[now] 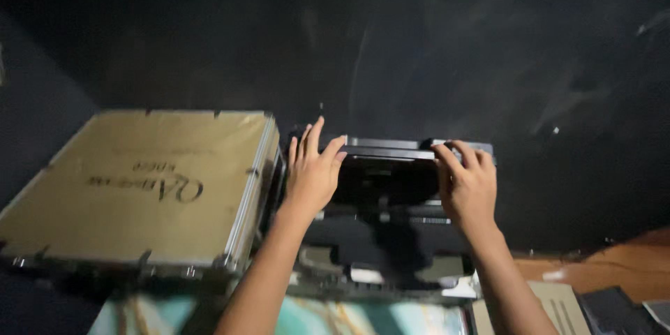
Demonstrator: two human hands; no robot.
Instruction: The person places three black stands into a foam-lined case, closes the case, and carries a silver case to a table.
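A black boxy machine (391, 195) with a flat dark top edge stands in the middle against a black wall. My left hand (312, 174) rests on its upper left corner with fingers spread upward. My right hand (469, 185) grips the upper right edge, fingers curled over the rim. Both forearms reach up from the bottom of the view. The lower part of the machine is in shadow and hard to make out.
A tan flat-topped case (139, 181) with metal edging and dark lettering sits right beside the machine on the left. A teal patterned surface (363, 317) lies below. A brown wooden surface (614, 269) and dark flat items (614, 310) are at the lower right.
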